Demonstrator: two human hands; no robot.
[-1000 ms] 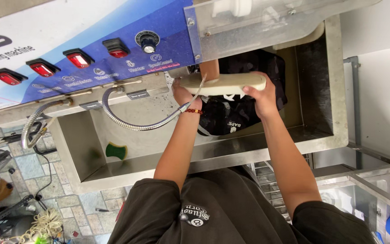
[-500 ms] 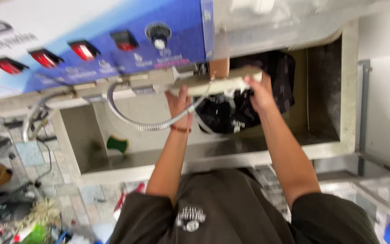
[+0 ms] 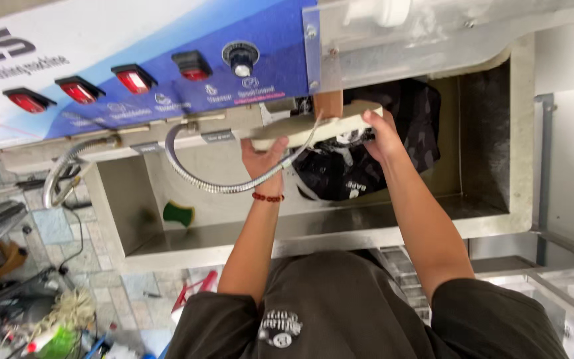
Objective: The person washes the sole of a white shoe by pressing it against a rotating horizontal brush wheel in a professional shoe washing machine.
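**Both hands on the cream bar under the control panel**

I see my left hand (image 3: 264,154) closed around one end of a long cream-coloured bar (image 3: 313,126), and my right hand (image 3: 381,133) gripping the other end. The bar sits just under the blue control panel (image 3: 167,73) with its red switches (image 3: 131,78) and a black knob (image 3: 240,56). Beneath the bar lies a black garment (image 3: 373,166) inside the steel trough (image 3: 340,226). A flexible metal hose (image 3: 207,181) loops from the panel's underside towards the bar, passing by my left wrist. A green sponge (image 3: 178,214) rests in the trough, well apart to the left.
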